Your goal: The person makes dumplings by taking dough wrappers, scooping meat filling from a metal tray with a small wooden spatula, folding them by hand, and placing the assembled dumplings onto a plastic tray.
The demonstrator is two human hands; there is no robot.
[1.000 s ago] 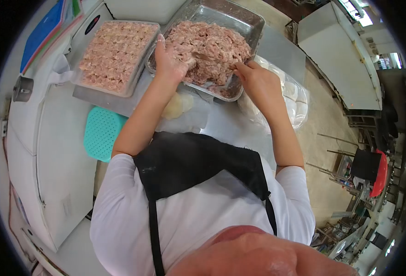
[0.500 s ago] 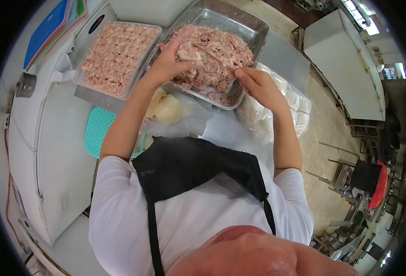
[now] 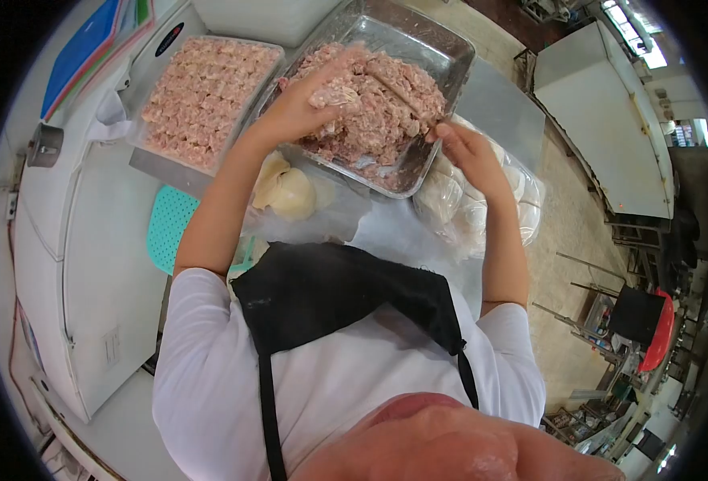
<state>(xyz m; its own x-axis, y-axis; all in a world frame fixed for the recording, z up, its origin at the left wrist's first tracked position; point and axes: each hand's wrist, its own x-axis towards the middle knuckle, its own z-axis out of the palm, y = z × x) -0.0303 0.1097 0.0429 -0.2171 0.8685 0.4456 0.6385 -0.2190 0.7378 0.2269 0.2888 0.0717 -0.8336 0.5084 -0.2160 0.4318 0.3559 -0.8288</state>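
Observation:
Ground meat (image 3: 394, 120) is heaped in a deep metal tray (image 3: 452, 52). My left hand (image 3: 302, 104) is at the heap's left side, its fingers curled round a small meat-filled dumpling (image 3: 334, 97). At the tray's right edge my right hand (image 3: 467, 151) is closed on the end of a thin spatula (image 3: 392, 90), whose blade lies over the meat. Below the tray, pale round wrappers (image 3: 286, 191) rest on a plastic sheet. Left of the tray stands a clear container (image 3: 209, 100) filled with rows of dumplings.
Bagged white rounds (image 3: 474, 207) lie right of the tray on the metal table (image 3: 502, 108). A turquoise perforated basket (image 3: 171, 228) is below the container. A white freezer (image 3: 109, 264) stands at the left, a red-and-black chair (image 3: 657, 329) at the far right.
My left hand has moved off the tray's left edge over the meat and now holds a dumpling. The right hand has shifted right with the spatula. The pale wrappers are more exposed.

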